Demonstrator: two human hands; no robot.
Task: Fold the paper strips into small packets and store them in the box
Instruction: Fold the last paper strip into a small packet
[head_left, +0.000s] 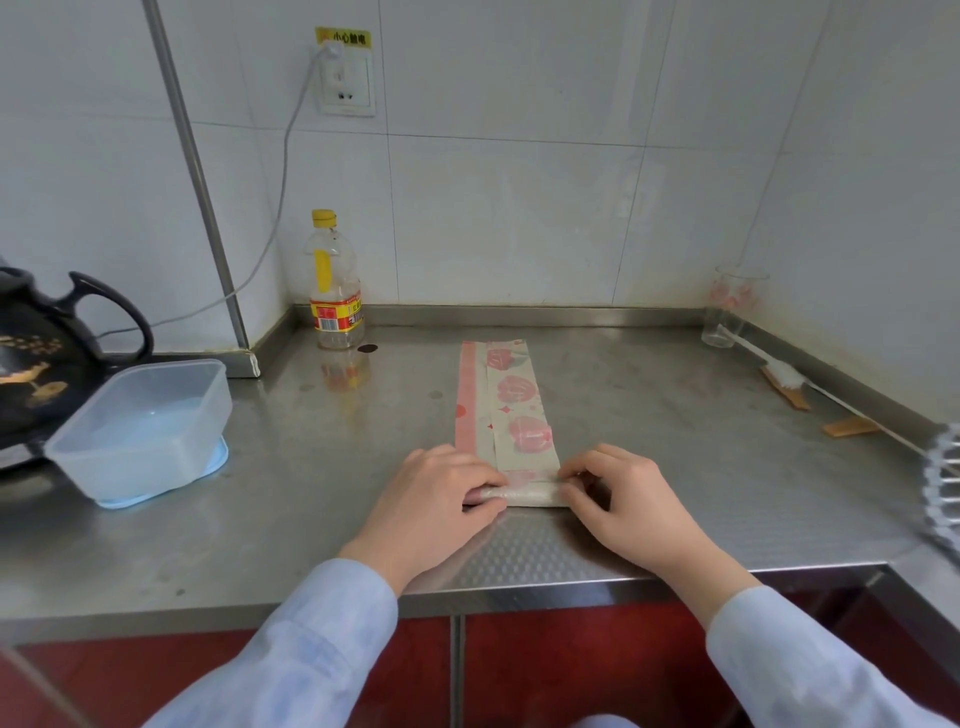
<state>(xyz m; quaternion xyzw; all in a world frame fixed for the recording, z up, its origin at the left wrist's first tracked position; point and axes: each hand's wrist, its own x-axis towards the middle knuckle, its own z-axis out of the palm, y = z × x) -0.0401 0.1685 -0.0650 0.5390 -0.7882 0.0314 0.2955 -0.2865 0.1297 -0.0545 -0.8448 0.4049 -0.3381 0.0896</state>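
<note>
Pinching the rolled near end of the strip (506, 410) on the surface (675, 415).
Left grip (431, 499) grasps its left tip, right grip (628, 504) its right.

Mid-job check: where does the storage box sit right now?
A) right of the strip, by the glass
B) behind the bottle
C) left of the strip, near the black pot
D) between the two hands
C: the clear box stands on the counter left of the paper strip, beside the black pot.
</note>
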